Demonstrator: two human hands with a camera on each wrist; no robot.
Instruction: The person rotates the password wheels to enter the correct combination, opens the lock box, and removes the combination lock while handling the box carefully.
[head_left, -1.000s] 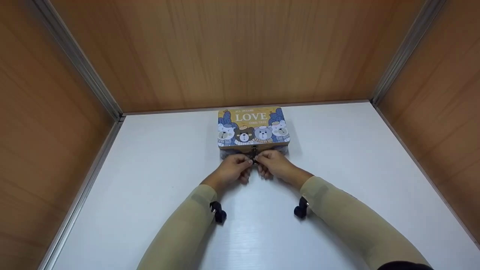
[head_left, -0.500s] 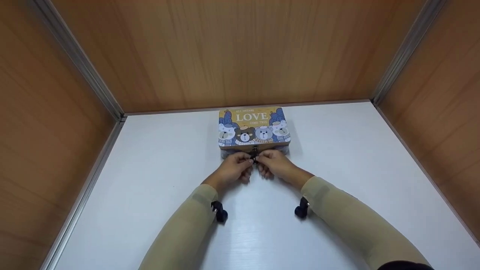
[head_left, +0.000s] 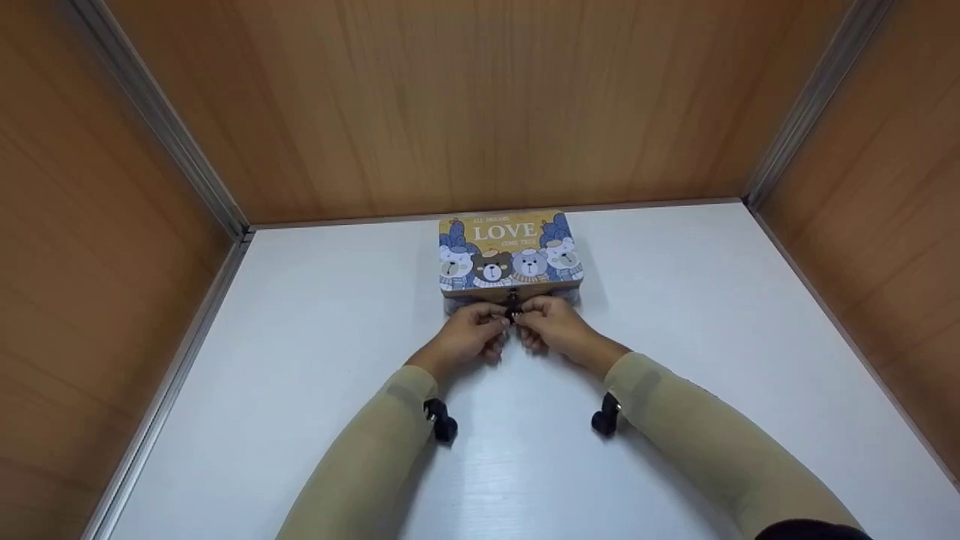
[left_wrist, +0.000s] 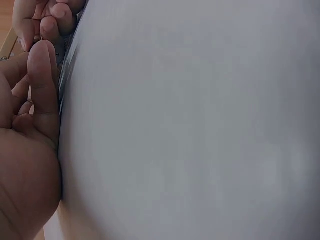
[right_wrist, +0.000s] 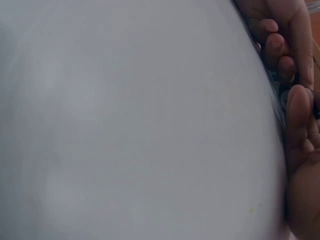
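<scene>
A lidded box with bears and the word LOVE on its yellow and blue lid stands closed near the back wall. At the middle of its front, a small dark padlock hangs below the clasp, mostly covered by fingers. My left hand pinches the padlock from the left, thumb against forefinger. From the other side my right hand pinches it too. Both wrist views show the fingertips close together; in the right wrist view a bit of dark metal shows beside the right thumb.
The box rests on a white tabletop. Wooden panels rise at the back, left and right, with metal strips at the corners. Small black devices hang from both sleeves.
Both hands stay at the front of the box, with only slight finger shifts around the padlock. The head view has drifted a little, so box and hands appear slightly farther right.
</scene>
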